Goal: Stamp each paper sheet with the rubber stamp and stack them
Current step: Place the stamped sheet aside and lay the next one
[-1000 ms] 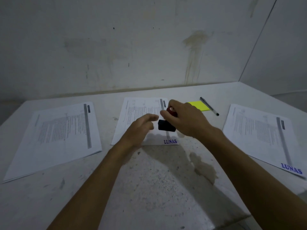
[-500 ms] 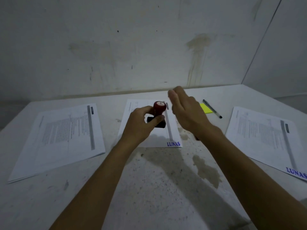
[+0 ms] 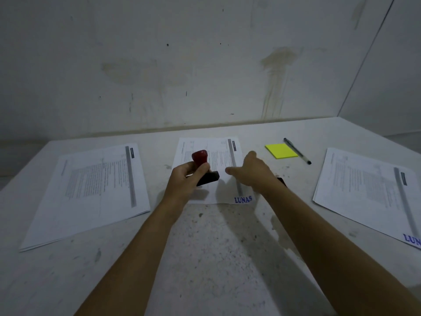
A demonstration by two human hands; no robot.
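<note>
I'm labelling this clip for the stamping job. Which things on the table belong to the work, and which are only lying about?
Belong to the job:
red-handled rubber stamp with black base, gripped by the left hand
middle printed paper sheet
left paper stack
right printed paper sheet

Lying about:
yellow sticky-note pad
black pen

We see our two forearms bare from elbow to wrist, no sleeves reaching them; our left hand (image 3: pixel 185 179) and right hand (image 3: pixel 252 169) wear no gloves, rings or watch.
</note>
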